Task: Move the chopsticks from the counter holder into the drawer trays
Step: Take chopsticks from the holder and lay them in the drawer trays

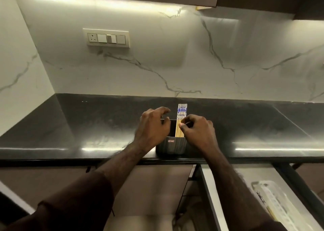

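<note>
A dark ribbed holder [171, 147] stands at the front edge of the black counter [87, 125]. Several wooden chopsticks [181, 118] with blue-and-white patterned tops stand upright in it. My left hand [152, 127] rests over the holder's left rim, fingers curled and apart, holding nothing I can see. My right hand [197, 131] is at the holder's right side, its thumb and forefinger pinching the chopsticks' shafts. Below at the right, an open drawer [245, 174] holds a clear plastic tray [278, 204] with chopsticks lying in it.
A white marble backsplash rises behind the counter with a switch plate [106, 38] at the upper left. Dark cabinets hang overhead. Closed brown cabinet fronts [154, 187] sit below the counter left of the drawer.
</note>
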A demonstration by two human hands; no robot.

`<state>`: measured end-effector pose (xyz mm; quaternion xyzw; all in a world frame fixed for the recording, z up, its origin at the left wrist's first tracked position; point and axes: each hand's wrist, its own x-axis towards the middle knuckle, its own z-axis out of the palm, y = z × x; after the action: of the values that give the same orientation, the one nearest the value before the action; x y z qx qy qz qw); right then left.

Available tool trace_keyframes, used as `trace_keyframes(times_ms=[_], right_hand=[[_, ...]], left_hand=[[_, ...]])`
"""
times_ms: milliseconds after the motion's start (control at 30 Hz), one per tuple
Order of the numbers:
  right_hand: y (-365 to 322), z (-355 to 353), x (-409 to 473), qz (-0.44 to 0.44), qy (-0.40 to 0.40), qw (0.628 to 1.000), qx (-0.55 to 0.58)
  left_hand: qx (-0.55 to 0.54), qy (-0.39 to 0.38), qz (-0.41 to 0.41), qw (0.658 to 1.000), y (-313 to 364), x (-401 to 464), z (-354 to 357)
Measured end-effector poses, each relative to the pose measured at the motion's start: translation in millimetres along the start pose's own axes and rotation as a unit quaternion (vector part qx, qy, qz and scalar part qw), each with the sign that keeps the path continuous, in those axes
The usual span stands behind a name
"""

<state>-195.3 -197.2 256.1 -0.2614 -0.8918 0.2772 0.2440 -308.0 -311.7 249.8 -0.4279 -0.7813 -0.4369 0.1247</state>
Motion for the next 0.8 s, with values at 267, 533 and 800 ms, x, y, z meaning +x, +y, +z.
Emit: trace_keyframes(times_ms=[267,533,800], right_hand=[[46,44,79,0.06,0.015,0.998,-0.003],[92,69,140,0.143,-0.04,0.989,-0.004],[106,86,156,0.17,-0.057,0.984,-0.009]], left_hand=[[-0.005,-0.067,-0.03,0.997,-57,74,69],[-0.089,-0.106,-0.13,0.982,-94,133,145],[-0.176,-0.131,-0.183,0.958,-110,145,183]])
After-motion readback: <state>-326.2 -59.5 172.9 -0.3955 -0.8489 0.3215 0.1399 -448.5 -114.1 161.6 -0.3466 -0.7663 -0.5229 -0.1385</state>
